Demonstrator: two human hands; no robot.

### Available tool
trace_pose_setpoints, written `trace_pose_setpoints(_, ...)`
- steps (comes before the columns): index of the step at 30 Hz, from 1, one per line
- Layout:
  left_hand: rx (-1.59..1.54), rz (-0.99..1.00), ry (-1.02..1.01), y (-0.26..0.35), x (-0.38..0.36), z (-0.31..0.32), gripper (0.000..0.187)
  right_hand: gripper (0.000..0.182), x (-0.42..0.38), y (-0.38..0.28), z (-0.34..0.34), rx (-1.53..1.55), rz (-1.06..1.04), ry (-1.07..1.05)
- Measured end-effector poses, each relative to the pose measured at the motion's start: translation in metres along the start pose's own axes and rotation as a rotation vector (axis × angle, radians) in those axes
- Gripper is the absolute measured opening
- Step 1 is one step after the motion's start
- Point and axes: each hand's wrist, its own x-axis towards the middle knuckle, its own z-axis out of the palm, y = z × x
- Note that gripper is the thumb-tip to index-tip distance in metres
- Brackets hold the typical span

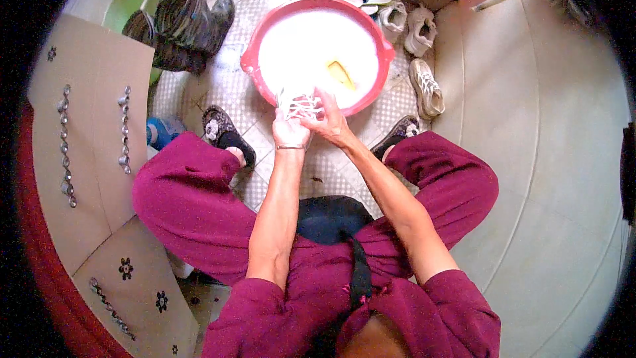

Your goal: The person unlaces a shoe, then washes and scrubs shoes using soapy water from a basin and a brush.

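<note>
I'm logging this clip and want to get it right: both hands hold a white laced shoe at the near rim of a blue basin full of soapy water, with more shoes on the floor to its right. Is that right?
Not quite: the basin is red, not blue, as the head view shows. The rest stands: the left hand and right hand hold a white laced shoe at its near rim, the water looks milky, and more shoes lie on the floor to its right.

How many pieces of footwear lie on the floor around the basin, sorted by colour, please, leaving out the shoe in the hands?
White sneakers beside the red basin: 3
Dark rubber boots: 2
Total: 5
Both hands, left and right, hold another white shoe.
</note>
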Motion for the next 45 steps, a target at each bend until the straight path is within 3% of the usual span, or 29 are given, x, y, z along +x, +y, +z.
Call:
trace_pose_setpoints(4, -0.039, -0.057, -0.101, -0.007, 0.008, 0.013, 0.062, 0.085, 0.011, -0.015, -0.022, 0.071, 0.203, -0.036)
trace_pose_setpoints(6, -0.084, -0.121, -0.157, -0.008, 0.014, 0.024, 0.061, 0.082, 0.018, -0.014, -0.027, 0.083, 0.148, 0.008)
trace_pose_setpoints(8, -0.154, -0.08, -0.055, -0.015, 0.011, 0.052, 0.065, 0.08, 0.026, -0.002, -0.03, 0.097, 0.094, 0.049)
trace_pose_setpoints(11, -0.162, -0.064, -0.063, -0.018, 0.031, 0.067, 0.069, 0.071, 0.041, 0.01, -0.038, 0.309, 0.119, -0.012)
trace_pose_setpoints(14, -0.278, -0.153, -0.153, -0.007, 0.078, 0.046, 0.072, 0.07, 0.056, 0.033, -0.041, 0.485, 0.125, -0.064)
trace_pose_setpoints(16, -0.273, -0.157, -0.114, -0.003, 0.105, 0.042, 0.068, 0.073, 0.066, 0.051, -0.031, 0.395, 0.151, -0.037)
trace_pose_setpoints(18, -0.3, -0.199, -0.203, 0.004, 0.147, 0.015, 0.072, 0.066, 0.08, 0.048, -0.026, 0.268, 0.253, -0.014)
trace_pose_setpoints(19, -0.356, -0.25, -0.316, 0.004, 0.156, 0.011, 0.071, 0.066, 0.091, 0.066, -0.019, 0.271, 0.252, -0.009)
trace_pose_setpoints(20, -0.351, -0.253, -0.31, 0.006, 0.169, 0.008, 0.071, 0.063, 0.101, 0.084, -0.009, 0.072, 0.189, 0.07)
trace_pose_setpoints(21, -0.251, -0.135, -0.109, 0.008, 0.179, 0.006, 0.072, 0.059, 0.108, 0.093, -0.003, -0.127, 0.128, 0.146)
trace_pose_setpoints(22, -0.149, -0.016, 0.088, 0.009, 0.189, 0.005, 0.072, 0.059, 0.114, 0.103, 0.002, -0.124, 0.134, 0.149)
trace_pose_setpoints(24, -0.126, 0.018, 0.136, 0.009, 0.203, -0.003, 0.063, 0.052, 0.121, 0.119, 0.012, -0.185, 0.104, 0.2)
trace_pose_setpoints(26, 0.205, 0.073, 0.138, 0.006, 0.21, -0.009, 0.05, 0.054, 0.124, 0.136, 0.018, -0.252, 0.152, 0.168)
trace_pose_setpoints(28, 0.375, 0.07, 0.244, 0.002, 0.214, -0.023, 0.036, 0.057, 0.126, 0.148, 0.022, -0.373, 0.367, -0.095)
trace_pose_setpoints(31, 0.475, 0.072, 0.264, 0.005, 0.233, -0.047, 0.031, 0.049, 0.131, 0.167, 0.032, -0.37, 0.43, -0.107)
trace_pose_setpoints(33, 0.61, 0.076, 0.494, 0.013, 0.249, -0.066, 0.034, 0.042, 0.14, 0.166, 0.036, -0.339, 0.518, -0.106)
trace_pose_setpoints(34, 0.611, 0.07, 0.497, 0.009, 0.243, -0.048, 0.034, 0.042, 0.141, 0.169, 0.037, -0.34, 0.524, -0.104)
trace_pose_setpoints(36, 1.066, 0.096, 1.07, 0.004, 0.232, -0.012, 0.024, 0.046, 0.145, 0.171, 0.038, -0.356, 0.646, -0.358)
trace_pose_setpoints(37, 1.132, 0.139, 1.101, 0.03, 0.276, -0.081, 0.024, 0.036, 0.113, 0.217, 0.061, -0.207, 0.094, -0.03)
trace_pose_setpoints(38, 1.198, 0.181, 1.135, 0.056, 0.319, -0.149, 0.025, 0.036, 0.121, 0.212, 0.054, -0.212, 0.083, -0.025)
trace_pose_setpoints(42, 0.882, -0.03, 0.659, 0.027, 0.266, -0.066, 0.032, 0.044, 0.134, 0.173, 0.029, -0.385, -0.024, 0.064)
trace_pose_setpoints(44, 0.731, -0.125, 0.415, 0.021, 0.238, -0.034, 0.039, 0.042, 0.159, 0.162, 0.019, -0.443, 0.333, -0.207)
trace_pose_setpoints(45, 0.75, -0.157, 0.304, 0.039, 0.249, -0.079, 0.036, 0.037, 0.154, 0.139, 0.009, -0.497, 0.389, -0.119)
